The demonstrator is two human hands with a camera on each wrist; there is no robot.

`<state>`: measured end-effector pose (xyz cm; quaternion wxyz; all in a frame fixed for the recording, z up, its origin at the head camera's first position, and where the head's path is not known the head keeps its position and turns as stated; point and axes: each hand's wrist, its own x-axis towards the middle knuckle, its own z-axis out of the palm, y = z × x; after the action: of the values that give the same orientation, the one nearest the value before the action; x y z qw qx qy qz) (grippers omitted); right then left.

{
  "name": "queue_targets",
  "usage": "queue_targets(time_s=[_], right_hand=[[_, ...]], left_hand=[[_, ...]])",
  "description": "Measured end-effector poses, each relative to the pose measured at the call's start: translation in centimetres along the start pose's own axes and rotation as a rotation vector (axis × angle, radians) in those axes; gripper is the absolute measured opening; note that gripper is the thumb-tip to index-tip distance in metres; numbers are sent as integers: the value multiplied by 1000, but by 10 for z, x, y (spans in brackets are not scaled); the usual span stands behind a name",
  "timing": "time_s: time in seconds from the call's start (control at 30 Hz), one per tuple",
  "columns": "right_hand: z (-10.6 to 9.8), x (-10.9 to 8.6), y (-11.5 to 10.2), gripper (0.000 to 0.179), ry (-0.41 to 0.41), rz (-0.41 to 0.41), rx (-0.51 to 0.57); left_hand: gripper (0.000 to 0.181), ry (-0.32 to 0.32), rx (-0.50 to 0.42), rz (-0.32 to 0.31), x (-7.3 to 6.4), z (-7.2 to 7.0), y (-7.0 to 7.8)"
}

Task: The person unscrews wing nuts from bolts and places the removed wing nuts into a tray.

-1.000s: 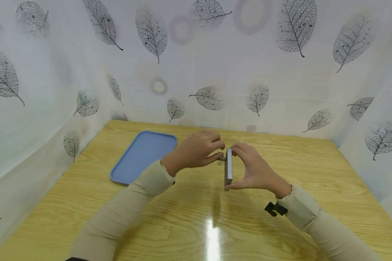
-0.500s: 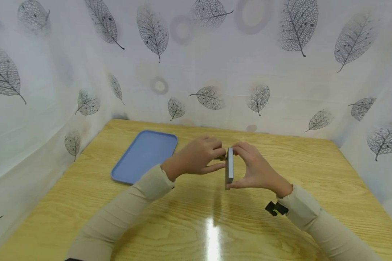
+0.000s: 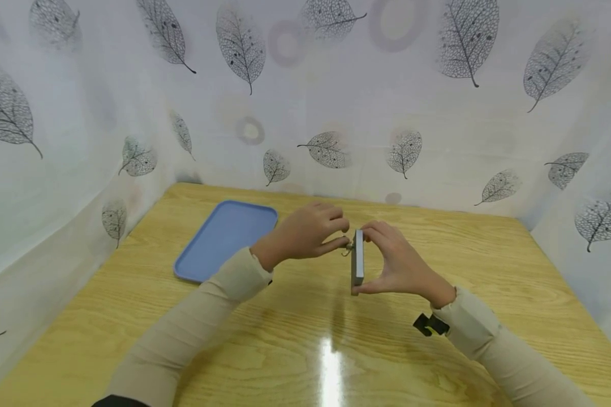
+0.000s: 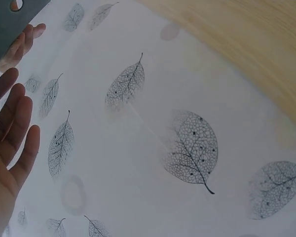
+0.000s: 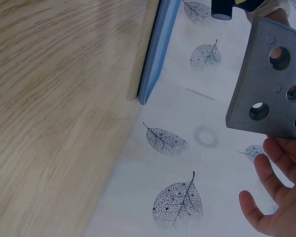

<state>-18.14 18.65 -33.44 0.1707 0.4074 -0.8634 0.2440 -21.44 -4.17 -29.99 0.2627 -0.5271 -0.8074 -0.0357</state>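
Note:
My right hand [image 3: 401,263] grips a grey metal plate [image 3: 358,257] by its top and bottom edges, holding it upright above the table. In the right wrist view, several round holes pierce the plate [image 5: 254,81], at least one threaded. A small brass-coloured fitting with a thin curved wire [image 3: 348,247] sticks out from the plate's left face. My left hand [image 3: 310,232] is beside it, thumb tip touching the fitting and the other fingers apart from the thumb. In the left wrist view, the left hand's fingers [image 4: 15,126] are nearly straight; its thumb is hidden.
A blue tray [image 3: 224,240] lies on the wooden table [image 3: 438,243], left of the hands. White leaf-print cloth [image 3: 305,102] encloses the back and sides. A black strap piece [image 3: 430,325] sits at the right wrist.
My left hand closed over the fitting from above half a second ago, then rose and spread its fingers from the thumb. The right hand and plate stayed nearly still.

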Motion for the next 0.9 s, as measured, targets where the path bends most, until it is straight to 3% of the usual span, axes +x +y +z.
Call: queue_targets(time_s=[0.2, 0.47, 0.73, 0.9], right_hand=[[0, 0, 1, 82, -1, 3, 5], [0, 1, 2, 82, 7, -10, 4], [-1, 2, 3, 83, 7, -8, 11], [0, 2, 4, 83, 5, -7, 14]], left_hand=[[17, -27, 24, -17, 1, -1, -1], [22, 41, 6, 19, -3, -1, 4], [27, -32, -16, 38, -5, 1, 11], [23, -26, -16, 25, -3, 3, 8]])
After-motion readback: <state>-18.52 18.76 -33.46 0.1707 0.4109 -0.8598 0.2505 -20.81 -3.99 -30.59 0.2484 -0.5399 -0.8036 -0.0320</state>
